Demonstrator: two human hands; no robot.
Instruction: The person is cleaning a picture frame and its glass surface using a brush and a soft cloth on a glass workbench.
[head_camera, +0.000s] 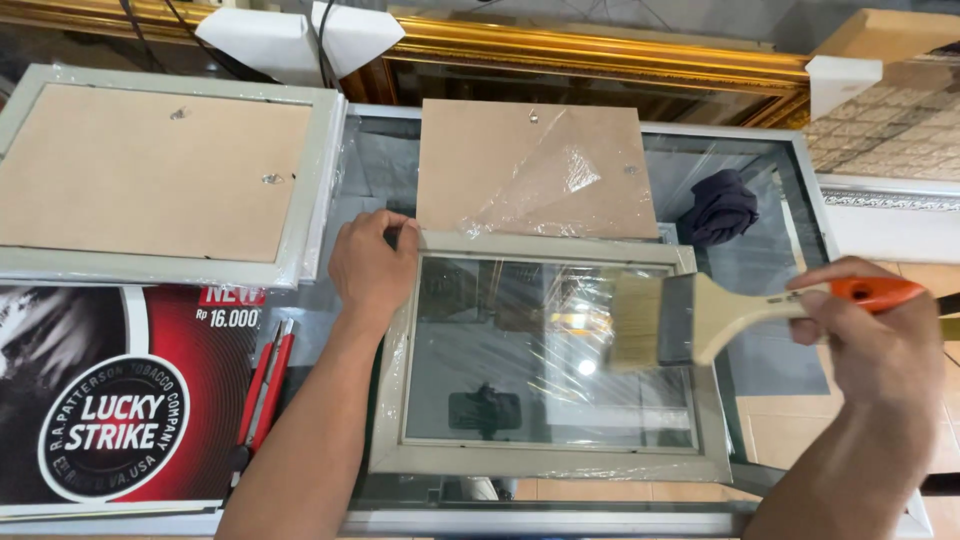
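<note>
Left hand (372, 262) sits on the far-left corner of a pale grey picture frame (550, 462), fingers curled and pressing down on the rail, pinning it. The frame lies flat on a glass-topped table (800, 170), mid-scene, glass pane already in it, loose clear wrap (395, 340) clinging around the edges.

Right hand (880, 345) is closed around the orange end of a wide flat paintbrush (690, 318), bristles over the right part of the pane, looks like touching or just above, can't tell.

Handling, my read: frame looks light and stiff; pane is fragile and slick, so hold by the rails or corners, never the glass. Wrap probably slides under the fingers. Brush is light, bristles soft.

A brown backing board (530, 165) lies just beyond the frame. A second frame (160, 170) sits back-up at far left. Red cutters (268, 385) lie left of the forearm, dark cloth (722, 205) far right.
</note>
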